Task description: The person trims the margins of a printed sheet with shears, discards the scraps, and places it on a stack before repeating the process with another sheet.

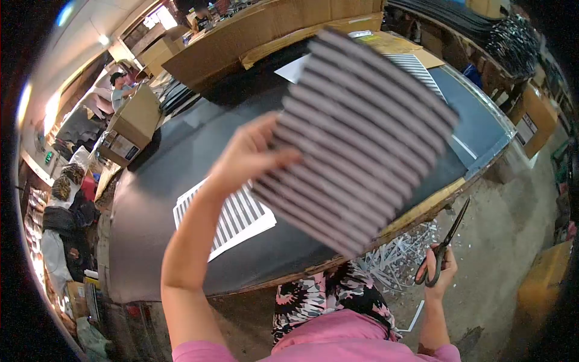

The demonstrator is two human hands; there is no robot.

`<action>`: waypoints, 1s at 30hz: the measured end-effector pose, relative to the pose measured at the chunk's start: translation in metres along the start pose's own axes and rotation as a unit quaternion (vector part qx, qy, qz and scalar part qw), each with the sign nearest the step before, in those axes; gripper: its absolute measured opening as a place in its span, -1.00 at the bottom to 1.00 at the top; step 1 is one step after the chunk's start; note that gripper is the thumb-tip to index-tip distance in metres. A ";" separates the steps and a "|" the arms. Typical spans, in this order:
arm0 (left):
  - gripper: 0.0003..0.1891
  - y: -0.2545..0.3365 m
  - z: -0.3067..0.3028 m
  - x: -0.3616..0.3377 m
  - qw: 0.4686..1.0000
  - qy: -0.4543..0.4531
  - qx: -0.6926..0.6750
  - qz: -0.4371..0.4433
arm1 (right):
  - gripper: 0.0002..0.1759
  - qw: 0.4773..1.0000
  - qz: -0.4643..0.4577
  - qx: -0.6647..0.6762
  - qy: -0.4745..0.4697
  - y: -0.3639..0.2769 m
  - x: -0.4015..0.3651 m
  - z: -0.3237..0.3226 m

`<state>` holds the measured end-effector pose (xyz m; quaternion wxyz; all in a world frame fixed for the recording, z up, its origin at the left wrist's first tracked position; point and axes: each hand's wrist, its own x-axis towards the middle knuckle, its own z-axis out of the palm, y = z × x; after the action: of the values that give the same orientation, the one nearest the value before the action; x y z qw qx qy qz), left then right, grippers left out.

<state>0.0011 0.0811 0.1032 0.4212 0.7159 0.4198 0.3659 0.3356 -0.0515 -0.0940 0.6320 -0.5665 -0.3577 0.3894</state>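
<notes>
My left hand (250, 157) grips the left edge of a striped sheet (362, 139), thumb in front and fingers behind. The sheet carries dark and pale bands, is tilted and blurred, and is held up above the dark table (145, 253). Off the table's front edge, at the right, my right hand (443, 271) is closed round the handles of black scissors (449, 241), blades pointing up. On the table, partly behind my left forearm, lie striped white sheets (241, 217). Another striped sheet (416, 69) shows at the back right, partly hidden by the held one.
Paper strips (395, 259) litter the floor below the table's front edge. A large cardboard panel (265, 36) stands along the back. One cardboard box (129, 130) is at the far left, another box (534, 123) at the right. Another person (120, 87) is beyond the left box.
</notes>
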 end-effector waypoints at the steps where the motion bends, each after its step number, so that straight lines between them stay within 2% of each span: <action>1: -0.53 0.000 -0.013 0.017 0.999 0.029 -0.031 0.021 | -0.90 1.000 0.000 0.000 0.002 0.000 0.001 -0.003; 2: -0.54 -0.006 -0.031 0.032 0.999 0.042 -0.027 0.021 | -0.90 1.000 0.006 0.001 -0.008 0.001 0.002 -0.005; 6: -0.49 -0.039 -0.084 0.079 0.994 0.063 -0.031 -0.090 | -0.87 0.999 0.016 -0.017 -0.022 -0.001 0.002 -0.009; 8: -0.47 -0.062 -0.093 0.093 0.992 0.018 -0.053 -0.114 | -0.87 1.000 0.019 -0.014 -0.018 -0.001 0.000 -0.009; 10: -0.46 -0.069 -0.084 0.095 0.985 0.045 -0.030 -0.164 | -0.87 1.000 0.022 -0.011 -0.018 -0.001 0.000 -0.010; 12: -0.47 -0.103 -0.094 0.104 0.979 -0.001 -0.020 -0.202 | -0.87 0.999 0.028 -0.032 -0.005 -0.002 0.000 -0.010; 13: -0.49 -0.107 -0.090 0.104 0.975 0.019 -0.016 -0.220 | -0.87 0.999 0.030 -0.033 -0.012 -0.001 0.001 -0.010; 14: -0.44 -0.125 -0.097 0.109 0.975 -0.002 0.064 -0.211 | -0.89 0.999 0.020 -0.046 -0.002 -0.001 0.003 -0.009; 16: -0.43 -0.138 -0.099 0.112 0.970 -0.012 0.082 -0.227 | -0.89 0.998 0.015 -0.062 -0.007 -0.003 0.004 -0.004; 18: -0.43 -0.149 -0.098 0.115 0.969 0.025 0.154 -0.193 | -0.89 0.998 0.003 -0.068 -0.008 -0.009 0.004 0.000; 20: -0.38 -0.161 -0.102 0.118 0.977 0.023 0.154 -0.149 | -0.89 0.997 0.002 -0.068 -0.021 -0.009 0.005 0.004; 22: -0.35 -0.171 -0.107 0.118 0.985 0.058 0.086 -0.140 | -0.87 0.999 -0.016 -0.049 -0.007 -0.005 0.005 0.005; 25: -0.29 -0.155 -0.113 0.094 0.950 0.127 0.276 -0.067 | -0.86 0.996 -0.032 -0.074 -0.029 -0.011 0.003 0.006; 26: -0.29 -0.144 -0.115 0.078 0.948 0.136 0.280 -0.073 | -0.86 0.996 -0.035 -0.077 -0.018 -0.011 0.001 0.006; 28: -0.28 -0.127 -0.123 0.047 0.952 0.107 0.278 -0.076 | -0.85 0.996 -0.033 -0.078 -0.028 -0.007 0.000 0.001; 29: -0.24 -0.131 -0.136 0.029 0.953 0.056 0.286 -0.083 | -0.85 0.996 -0.032 -0.072 -0.031 -0.005 -0.001 0.000; 30: -0.20 -0.121 -0.141 0.006 0.938 0.052 0.319 -0.125 | -0.84 0.997 -0.030 -0.067 -0.034 -0.005 -0.002 -0.001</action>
<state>-0.1554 0.1641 0.0473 0.1911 0.7344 0.6217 0.1940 0.3357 -0.0538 -0.0896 0.5917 -0.5829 -0.4212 0.3644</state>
